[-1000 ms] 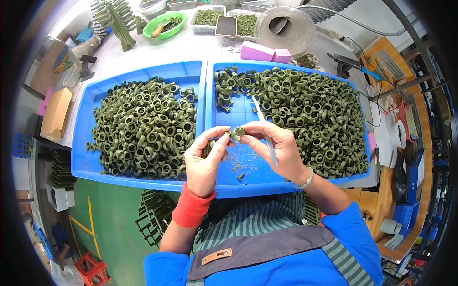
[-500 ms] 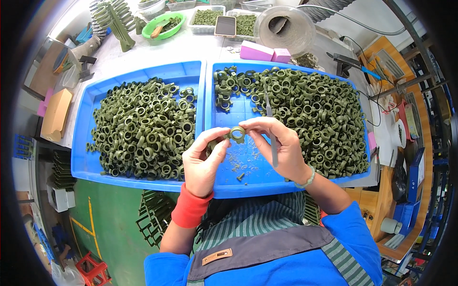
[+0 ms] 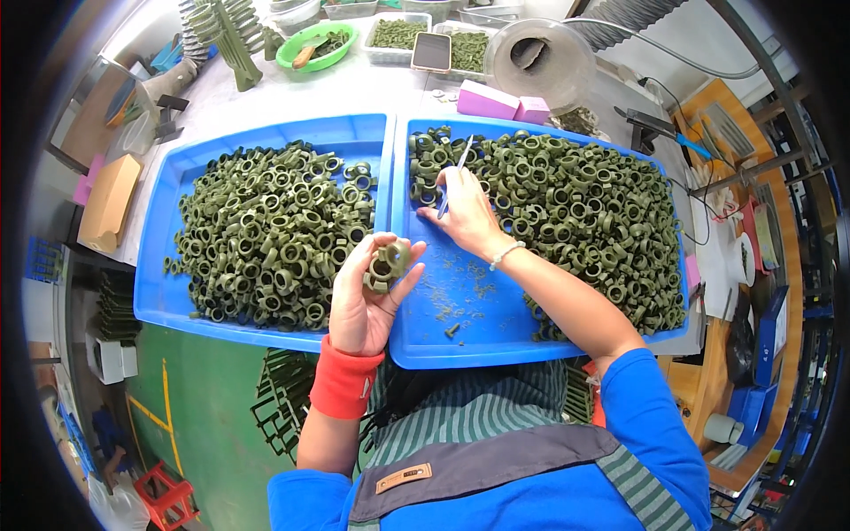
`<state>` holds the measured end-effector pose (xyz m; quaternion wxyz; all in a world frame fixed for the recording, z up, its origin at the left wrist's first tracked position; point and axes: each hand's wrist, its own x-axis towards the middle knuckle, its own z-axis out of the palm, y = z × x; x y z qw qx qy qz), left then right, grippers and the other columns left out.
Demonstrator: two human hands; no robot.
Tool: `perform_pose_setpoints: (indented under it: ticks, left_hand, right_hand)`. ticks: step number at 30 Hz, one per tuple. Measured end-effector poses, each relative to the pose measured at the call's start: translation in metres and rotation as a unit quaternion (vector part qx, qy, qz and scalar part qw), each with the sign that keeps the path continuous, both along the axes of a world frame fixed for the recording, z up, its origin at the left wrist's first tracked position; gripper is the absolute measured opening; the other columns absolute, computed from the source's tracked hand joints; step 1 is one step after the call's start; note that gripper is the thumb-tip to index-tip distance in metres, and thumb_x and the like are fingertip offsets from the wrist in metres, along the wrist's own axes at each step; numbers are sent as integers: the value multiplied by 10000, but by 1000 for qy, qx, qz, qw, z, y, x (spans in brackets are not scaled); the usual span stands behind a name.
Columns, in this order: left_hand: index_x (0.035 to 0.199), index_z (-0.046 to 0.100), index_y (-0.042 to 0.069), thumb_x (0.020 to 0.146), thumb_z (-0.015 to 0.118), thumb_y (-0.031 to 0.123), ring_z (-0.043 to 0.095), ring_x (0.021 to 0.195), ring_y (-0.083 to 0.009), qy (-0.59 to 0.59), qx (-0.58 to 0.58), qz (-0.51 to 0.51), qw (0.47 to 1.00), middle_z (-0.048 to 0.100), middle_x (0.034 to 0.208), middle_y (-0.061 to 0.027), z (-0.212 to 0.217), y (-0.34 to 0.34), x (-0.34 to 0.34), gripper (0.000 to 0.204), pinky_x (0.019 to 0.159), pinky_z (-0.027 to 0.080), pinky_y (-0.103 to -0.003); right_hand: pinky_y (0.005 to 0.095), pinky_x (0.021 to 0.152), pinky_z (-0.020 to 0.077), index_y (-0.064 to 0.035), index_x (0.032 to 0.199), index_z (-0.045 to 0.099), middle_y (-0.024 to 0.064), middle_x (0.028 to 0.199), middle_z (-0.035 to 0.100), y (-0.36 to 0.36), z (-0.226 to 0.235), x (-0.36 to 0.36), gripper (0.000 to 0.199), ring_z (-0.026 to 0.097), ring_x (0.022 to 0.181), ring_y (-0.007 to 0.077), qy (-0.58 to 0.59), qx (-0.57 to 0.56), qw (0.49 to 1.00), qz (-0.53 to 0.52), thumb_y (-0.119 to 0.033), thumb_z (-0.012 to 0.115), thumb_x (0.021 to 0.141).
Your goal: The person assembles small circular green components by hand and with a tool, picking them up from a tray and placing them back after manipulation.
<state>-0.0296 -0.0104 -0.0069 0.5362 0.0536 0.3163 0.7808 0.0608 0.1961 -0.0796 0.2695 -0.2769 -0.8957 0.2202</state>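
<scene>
My left hand (image 3: 363, 310), with a red wristband, is curled around a few dark green plastic rings (image 3: 386, 265) near the gap between two blue trays. My right hand (image 3: 471, 212) reaches to the left part of the right tray (image 3: 434, 332). A slim grey metal knife (image 3: 466, 152) is gripped in it, pointing away from me. The right fingertips are bent down beside green rings (image 3: 425, 181) at the edge of the heap; whether they touch one is hidden.
The left tray (image 3: 168, 296) holds a big heap of the same rings. Small green scraps (image 3: 453, 330) lie on the right tray's floor. Behind the trays are pink blocks (image 3: 487, 100), a phone (image 3: 431, 51), a green bowl (image 3: 336, 53) and a round metal duct (image 3: 540, 66).
My right hand has moved away and left with the knife, toward the ring heap. The ring both hands held between them is now in my left hand, which has turned palm inward.
</scene>
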Motion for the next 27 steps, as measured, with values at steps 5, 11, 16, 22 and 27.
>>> perform_pose_setpoints:
  ticks: [5,11,16,22,27]
  left_hand:
    - [1122,592,51,1030,578,161,586,864,-129,29,-5,-38,999,574,988,-47,-11,-2,-7,144,643,550,-201]
    - [1320,571,-24,1019,598,128,503,698,-53,120,-92,-58,987,581,932,-19,5,10,4,339,491,355,-164]
    - [1232,642,-12,1006,642,192,547,698,-34,139,-96,-96,981,653,942,-24,4,14,9,304,517,409,-174]
    - [1217,652,-6,988,668,170,533,664,-33,140,-102,-94,980,620,847,2,4,14,10,289,519,403,-179]
    - [1228,648,-3,971,685,129,539,677,-33,125,-92,-82,984,621,847,5,0,10,9,291,520,406,-181]
  right_hand:
    - [404,873,507,-25,1096,548,147,1052,625,-2,12,12,430,620,1004,311,-19,21,999,47,-201,820,814]
    - [331,896,551,-39,1123,549,94,1183,656,-32,76,55,379,676,1025,195,86,-152,964,199,-14,781,823]
    - [349,853,557,-45,1139,571,113,1151,670,-53,97,68,412,686,983,257,119,-195,944,240,18,776,788]
    - [349,845,558,-45,1123,577,96,1100,669,-57,100,72,384,670,972,235,98,-166,952,236,4,781,802]
    - [326,883,552,-37,1064,543,113,1133,657,-67,103,73,328,660,993,192,150,-321,916,188,-9,780,838]
